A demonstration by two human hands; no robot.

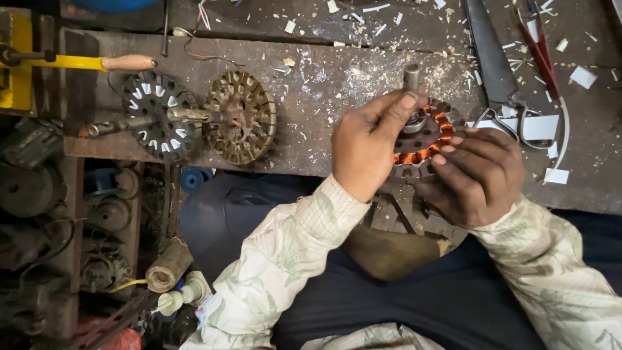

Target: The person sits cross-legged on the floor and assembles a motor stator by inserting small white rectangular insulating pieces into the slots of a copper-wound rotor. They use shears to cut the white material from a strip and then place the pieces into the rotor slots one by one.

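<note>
Head view: left hand (363,146) and right hand (476,175), fingers curled, grip a round slotted steel stator (424,139) with glossy copper windings and a grey shaft, above a scarred, chip-strewn workbench (324,97). Two bare stators (194,116) lie left; scissors (502,78) right. The wound stator's lower half is hidden.

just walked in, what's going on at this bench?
A person seated at a worn workbench holds a round motor stator with copper-orange windings in both hands. The left hand presses a finger near its central shaft; the right hand grips the rim. Two more stator cores, unwound, lie to the left. Scissors and white paper scraps lie to the right.
</note>
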